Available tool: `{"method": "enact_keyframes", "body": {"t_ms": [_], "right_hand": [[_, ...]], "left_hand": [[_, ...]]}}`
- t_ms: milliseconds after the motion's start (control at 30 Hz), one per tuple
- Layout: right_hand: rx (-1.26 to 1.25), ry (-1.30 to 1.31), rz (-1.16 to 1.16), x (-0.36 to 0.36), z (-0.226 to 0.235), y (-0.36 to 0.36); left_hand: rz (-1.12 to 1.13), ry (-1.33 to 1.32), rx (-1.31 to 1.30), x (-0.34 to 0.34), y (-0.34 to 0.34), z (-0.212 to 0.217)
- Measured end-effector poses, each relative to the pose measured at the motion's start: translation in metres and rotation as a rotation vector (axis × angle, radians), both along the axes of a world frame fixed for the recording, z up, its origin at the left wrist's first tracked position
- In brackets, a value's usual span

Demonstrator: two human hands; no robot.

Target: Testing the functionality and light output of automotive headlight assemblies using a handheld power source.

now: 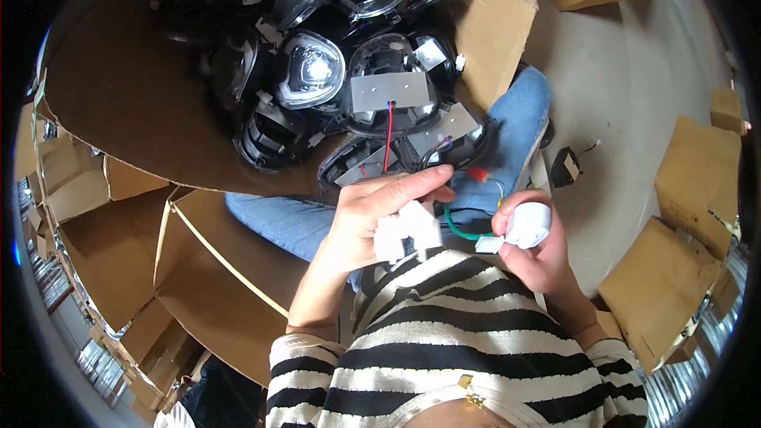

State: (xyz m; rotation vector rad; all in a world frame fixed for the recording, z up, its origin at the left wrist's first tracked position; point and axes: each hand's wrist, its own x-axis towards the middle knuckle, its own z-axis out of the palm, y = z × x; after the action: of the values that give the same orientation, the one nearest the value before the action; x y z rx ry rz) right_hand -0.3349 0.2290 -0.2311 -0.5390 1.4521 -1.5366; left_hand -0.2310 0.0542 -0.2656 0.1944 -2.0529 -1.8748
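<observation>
On my remote view I record the left hand (372, 214), at lower centre of the frame, closed on a white plastic block (408, 234), which juts out below its fingers. I find the right hand (545, 261), right of centre, clamped on a white rounded plastic part (529, 223) held between thumb and fingers, with a green wire (461, 233) curving between both hands. Headlamp units (313, 70) lie heaped in a cardboard box (495, 32) at upper centre.

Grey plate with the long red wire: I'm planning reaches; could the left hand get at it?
Probably yes: the plate lies uncovered ahead of the left hand, though the white piece in that hand may hinder grasping.
</observation>
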Motion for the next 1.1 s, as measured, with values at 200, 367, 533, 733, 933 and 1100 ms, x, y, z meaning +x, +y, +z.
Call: {"method": "enact_keyframes", "body": {"t_ms": [200,367,533,733,933,1100], "right_hand": [[-0.071,-0.041,0.013,-0.003,0.006,-0.007],[-0.142,0.021,-0.052,-0.006,0.004,-0.010],[-0.071,0.080,-0.067,-0.010,0.003,-0.009],[0.055,0.049,-0.102,-0.012,0.003,-0.007],[0.044,-0.057,-0.179,-0.012,0.002,0.000],[0.032,-0.062,-0.207,-0.012,-0.001,-0.005]], "left_hand": [[0.221,-0.310,0.154,-0.010,0.015,-0.006],[-0.009,0.039,-0.254,-0.021,0.012,-0.017],[-0.045,0.011,-0.360,-0.019,0.013,-0.017],[-0.020,0.010,-0.524,-0.019,0.013,-0.013],[0.060,0.023,-0.785,-0.021,0.012,-0.014],[0.011,0.015,-0.778,-0.022,0.014,-0.013]]}}
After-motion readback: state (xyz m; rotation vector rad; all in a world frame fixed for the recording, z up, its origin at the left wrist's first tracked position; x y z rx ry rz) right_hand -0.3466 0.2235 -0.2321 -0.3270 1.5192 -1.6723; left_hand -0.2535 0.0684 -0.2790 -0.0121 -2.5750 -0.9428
